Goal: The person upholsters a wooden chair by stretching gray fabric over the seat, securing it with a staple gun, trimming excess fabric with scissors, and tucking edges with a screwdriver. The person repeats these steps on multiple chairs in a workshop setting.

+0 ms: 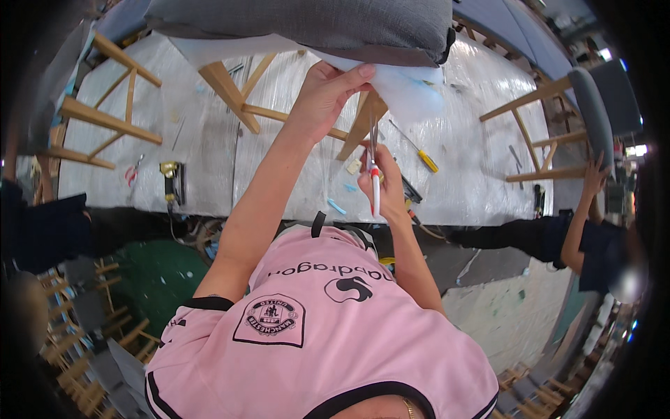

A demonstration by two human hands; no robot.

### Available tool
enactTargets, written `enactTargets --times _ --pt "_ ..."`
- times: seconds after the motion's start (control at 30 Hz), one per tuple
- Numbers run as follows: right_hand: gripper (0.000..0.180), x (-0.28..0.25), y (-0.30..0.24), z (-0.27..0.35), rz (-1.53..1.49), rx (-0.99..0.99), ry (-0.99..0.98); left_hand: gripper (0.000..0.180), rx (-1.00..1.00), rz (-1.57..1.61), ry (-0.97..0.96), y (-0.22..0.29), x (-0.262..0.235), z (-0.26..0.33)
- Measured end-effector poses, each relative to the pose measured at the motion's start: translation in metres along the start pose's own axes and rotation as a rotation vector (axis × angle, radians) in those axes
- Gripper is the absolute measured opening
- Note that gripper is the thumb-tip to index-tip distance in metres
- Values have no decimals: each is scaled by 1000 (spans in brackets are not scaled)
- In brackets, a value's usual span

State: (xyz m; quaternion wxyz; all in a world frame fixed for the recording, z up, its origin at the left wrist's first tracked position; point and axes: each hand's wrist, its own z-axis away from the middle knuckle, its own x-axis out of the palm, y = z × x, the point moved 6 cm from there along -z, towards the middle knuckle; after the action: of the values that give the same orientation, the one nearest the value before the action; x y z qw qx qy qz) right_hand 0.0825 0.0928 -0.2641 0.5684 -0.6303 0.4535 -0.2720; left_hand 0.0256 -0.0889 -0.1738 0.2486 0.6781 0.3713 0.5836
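Observation:
A dark grey upholstered chair seat point(307, 28) is at the top of the view, its wooden legs point(227, 91) standing on the worktable. White wadding point(412, 94) hangs out from under the near edge of its cover. My left hand point(331, 94) pinches that edge and the wadding between thumb and fingers. Below and to the right, my right hand point(387, 178) is closed around scissors point(375, 178) with red and white handles. Their blades point up beside a wooden leg, close to the wadding. Whether the blades touch it, I cannot tell.
The worktable point(202, 140) is wrapped in clear film. On it lie a yellow screwdriver point(427, 160), a nail gun point(171, 181), red-handled scissors point(132, 171) and blue scraps point(336, 207). At the right, a co-worker's hand point(595, 174) touches another grey chair point(593, 112). Another person stands left.

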Motion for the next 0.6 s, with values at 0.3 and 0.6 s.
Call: enactTargets --times 0.3,0.6 --pt "70 39 -32 -39 -110 -63 283 34 75 -285 75 24 4 -7" --pt "73 42 -40 -49 -126 -187 445 26 38 -174 21 11 1 -10"
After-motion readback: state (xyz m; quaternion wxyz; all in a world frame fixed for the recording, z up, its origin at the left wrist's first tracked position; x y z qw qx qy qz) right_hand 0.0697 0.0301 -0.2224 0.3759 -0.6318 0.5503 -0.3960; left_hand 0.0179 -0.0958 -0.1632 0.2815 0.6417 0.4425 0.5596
